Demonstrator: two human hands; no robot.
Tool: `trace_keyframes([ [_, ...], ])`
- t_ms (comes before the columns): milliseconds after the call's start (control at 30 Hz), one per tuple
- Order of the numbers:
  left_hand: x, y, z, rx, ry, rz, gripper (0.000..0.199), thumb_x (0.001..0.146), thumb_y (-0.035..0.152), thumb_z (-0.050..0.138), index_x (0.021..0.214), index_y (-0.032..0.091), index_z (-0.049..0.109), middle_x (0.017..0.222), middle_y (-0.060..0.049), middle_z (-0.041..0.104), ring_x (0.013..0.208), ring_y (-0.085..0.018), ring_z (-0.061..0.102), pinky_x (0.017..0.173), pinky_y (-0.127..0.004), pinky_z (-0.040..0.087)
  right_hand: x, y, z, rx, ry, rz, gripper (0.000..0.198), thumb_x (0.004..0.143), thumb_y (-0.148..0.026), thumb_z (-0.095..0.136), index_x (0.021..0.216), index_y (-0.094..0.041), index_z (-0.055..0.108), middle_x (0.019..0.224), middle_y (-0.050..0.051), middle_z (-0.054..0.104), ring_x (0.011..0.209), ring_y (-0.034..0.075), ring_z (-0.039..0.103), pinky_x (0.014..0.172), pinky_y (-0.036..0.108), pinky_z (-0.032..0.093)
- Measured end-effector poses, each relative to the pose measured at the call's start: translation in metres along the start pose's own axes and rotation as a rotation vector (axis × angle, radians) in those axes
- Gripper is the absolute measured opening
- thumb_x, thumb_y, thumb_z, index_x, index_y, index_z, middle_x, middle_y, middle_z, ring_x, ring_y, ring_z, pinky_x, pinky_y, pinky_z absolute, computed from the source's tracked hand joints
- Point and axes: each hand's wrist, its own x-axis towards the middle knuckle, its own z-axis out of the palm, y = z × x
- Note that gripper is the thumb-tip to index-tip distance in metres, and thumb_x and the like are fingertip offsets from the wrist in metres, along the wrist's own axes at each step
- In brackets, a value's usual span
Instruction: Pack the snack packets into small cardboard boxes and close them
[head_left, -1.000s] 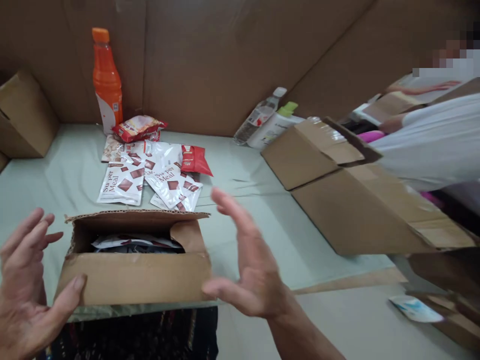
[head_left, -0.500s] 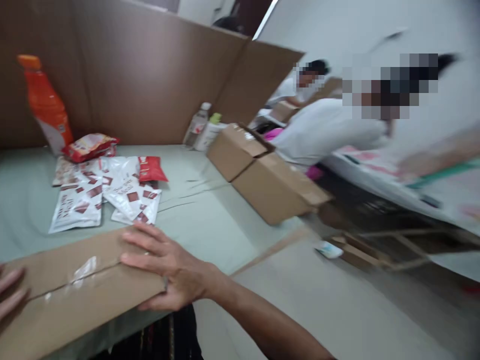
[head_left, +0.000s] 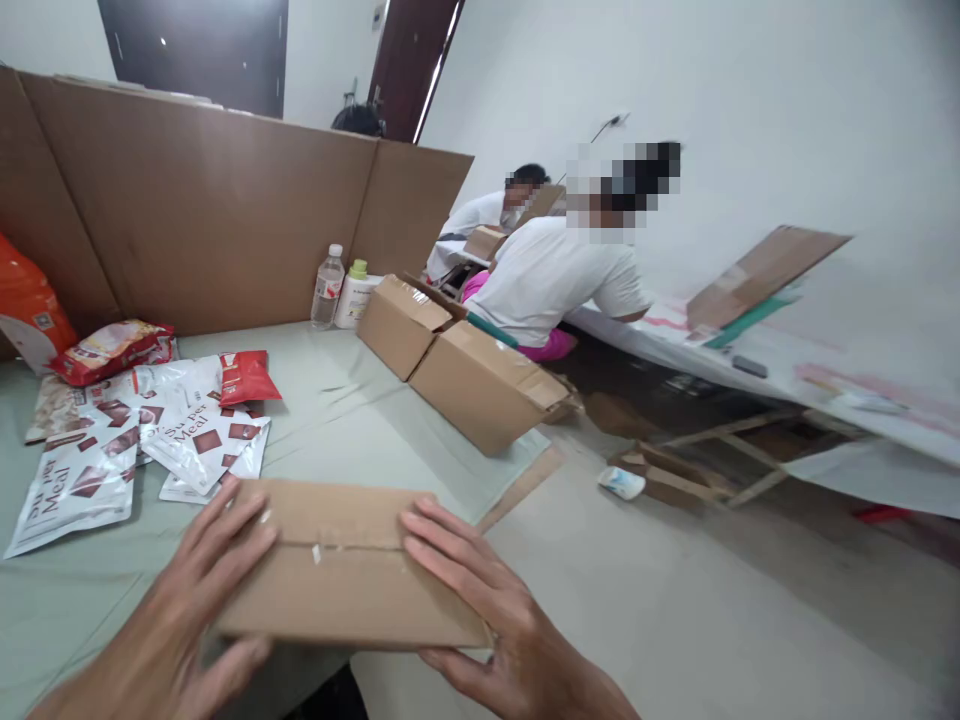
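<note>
A closed cardboard box (head_left: 345, 590) is between my hands at the near edge of the table, its top flaps meeting in a seam. My left hand (head_left: 195, 600) grips its left end, fingers over the top and thumb at the front side. On the right end, my right hand (head_left: 480, 590) holds it the same way. Just beyond lie several white "Super Meal" pouches (head_left: 82, 470), a small red packet (head_left: 247, 378) and a red-and-yellow packet (head_left: 112, 350). An orange bottle (head_left: 30, 305) is partly cut off at the left edge.
Behind stands a tall cardboard screen (head_left: 225, 220). A clear bottle (head_left: 328, 290) and a white bottle with a yellow-green cap (head_left: 354, 296) stand near two cardboard boxes (head_left: 480, 385) at the table's right edge. Co-workers in white shirts (head_left: 559, 275) sit at another table. A white container (head_left: 621, 483) lies on the floor.
The view has turned to the right. The box has shifted right and turned so its front edge faces me, and my left hand now shows fully on its left end.
</note>
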Motion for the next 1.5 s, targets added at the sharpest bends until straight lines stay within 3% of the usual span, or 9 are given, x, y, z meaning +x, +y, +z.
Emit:
trace_keyframes([
  [100, 0.097, -0.023, 0.035, -0.108, -0.151, 0.079, 0.065, 0.095, 0.044, 0.064, 0.156, 0.034, 0.045, 0.164, -0.005, 0.047, 0.155, -0.035, 0.038, 0.124, -0.056, 0.04, -0.022, 0.019, -0.005, -0.283, 0.132, 0.138, 0.073, 0.094, -0.04, 0.071, 0.155, -0.012, 0.044, 0.147, 0.021, 0.06, 0.146, 0.035, 0.048, 0.113, 0.053, 0.05],
  [233, 0.17, -0.042, 0.094, -0.058, 0.015, -0.127, 0.069, 0.101, 0.028, 0.051, 0.165, 0.021, 0.025, 0.169, -0.017, 0.034, 0.159, -0.034, 0.028, 0.127, -0.059, 0.031, -0.006, 0.071, 0.012, -0.508, 0.313, 0.281, 0.061, 0.095, -0.038, 0.066, 0.149, -0.015, 0.051, 0.142, 0.02, 0.064, 0.137, 0.036, 0.056, 0.108, 0.055, 0.052],
  [433, 0.098, -0.031, 0.152, 0.029, -0.026, -0.118, 0.064, 0.092, 0.026, 0.065, 0.153, 0.02, 0.048, 0.165, -0.021, 0.04, 0.153, -0.04, 0.039, 0.119, -0.062, 0.043, 0.097, 0.172, 0.042, -0.557, 0.2, 0.631, 0.055, 0.089, -0.042, 0.066, 0.135, -0.014, 0.059, 0.147, 0.021, 0.059, 0.138, 0.038, 0.049, 0.103, 0.054, 0.051],
  [567, 0.057, -0.032, 0.157, 0.088, -0.034, -0.101, 0.046, 0.095, 0.025, 0.061, 0.141, 0.021, 0.061, 0.161, -0.019, 0.047, 0.152, -0.039, 0.042, 0.116, -0.063, 0.047, 0.157, 0.223, 0.058, -0.544, 0.189, 0.691, 0.049, 0.088, -0.038, 0.067, 0.131, -0.015, 0.059, 0.146, 0.021, 0.059, 0.136, 0.037, 0.047, 0.099, 0.052, 0.051],
  [767, 0.061, -0.033, 0.155, 0.091, -0.09, -0.07, 0.039, 0.091, 0.025, 0.064, 0.131, 0.021, 0.067, 0.154, -0.019, 0.055, 0.147, -0.042, 0.048, 0.115, -0.067, 0.048, 0.179, 0.267, 0.057, -0.555, 0.239, 0.75, 0.05, 0.087, -0.039, 0.068, 0.129, -0.013, 0.058, 0.139, 0.025, 0.061, 0.132, 0.038, 0.05, 0.1, 0.053, 0.05],
  [1033, 0.065, -0.011, 0.148, 0.058, -0.151, -0.119, 0.035, 0.09, 0.035, 0.071, 0.118, 0.014, 0.071, 0.146, -0.022, 0.06, 0.139, -0.039, 0.054, 0.117, -0.057, 0.044, 0.081, 0.205, 0.102, -0.346, 0.443, 0.61, 0.071, 0.094, -0.057, 0.048, 0.147, -0.01, 0.047, 0.155, 0.03, 0.045, 0.144, 0.043, 0.044, 0.109, 0.066, 0.041],
  [1167, 0.071, -0.004, 0.147, 0.103, -0.209, -0.103, 0.033, 0.091, 0.043, 0.07, 0.109, 0.016, 0.076, 0.132, -0.018, 0.068, 0.129, -0.033, 0.06, 0.113, -0.046, 0.047, 0.032, 0.176, 0.162, -0.032, 0.094, 0.534, 0.071, 0.087, -0.067, 0.048, 0.132, -0.014, 0.063, 0.137, 0.024, 0.065, 0.13, 0.041, 0.06, 0.11, 0.06, 0.047],
  [1367, 0.061, 0.007, 0.11, 0.088, -0.323, 0.053, 0.028, 0.081, 0.05, 0.081, 0.086, 0.022, 0.08, 0.096, -0.005, 0.079, 0.096, -0.023, 0.074, 0.086, -0.03, 0.058, 0.099, 0.132, 0.205, 0.35, -0.157, 0.566, 0.075, 0.081, -0.071, 0.053, 0.134, -0.019, 0.064, 0.127, 0.017, 0.075, 0.117, 0.035, 0.071, 0.102, 0.05, 0.056],
  [1500, 0.009, -0.021, 0.028, 0.179, -0.104, -0.102, 0.034, 0.086, 0.042, 0.077, 0.115, 0.025, 0.077, 0.134, -0.006, 0.072, 0.129, -0.022, 0.063, 0.108, -0.028, 0.049, 0.133, 0.097, 0.222, 0.426, -0.172, 0.455, 0.069, 0.081, -0.069, 0.056, 0.127, -0.02, 0.07, 0.127, 0.015, 0.075, 0.118, 0.036, 0.071, 0.102, 0.051, 0.056],
])
